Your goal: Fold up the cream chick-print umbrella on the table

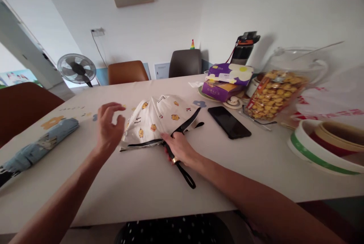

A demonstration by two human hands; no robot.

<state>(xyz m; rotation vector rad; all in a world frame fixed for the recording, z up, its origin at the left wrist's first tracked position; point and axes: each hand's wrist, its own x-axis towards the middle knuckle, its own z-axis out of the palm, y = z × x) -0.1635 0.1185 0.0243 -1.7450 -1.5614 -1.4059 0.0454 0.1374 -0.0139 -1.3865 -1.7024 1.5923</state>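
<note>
A white umbrella (159, 117) with small yellow cartoon figures lies on the table, its canopy loose and partly spread. My right hand (180, 147) is wrapped round its black handle, near a gold-coloured ring. A black wrist strap hangs from the handle's end onto the tabletop. Just left of the canopy, my left hand (110, 124) is raised with fingers curved and apart, holding nothing. Farther left rests a folded blue umbrella (42, 147).
Right of the canopy lies a black phone (229, 122). Beyond it are purple tissue packs (227, 81), a dark bottle (243, 50), a bag of yellow snacks (275, 94), a glass pitcher (295, 62) and stacked paper bowls (324, 147). Chairs (127, 71) and a fan (76, 67) stand behind the table (113, 187).
</note>
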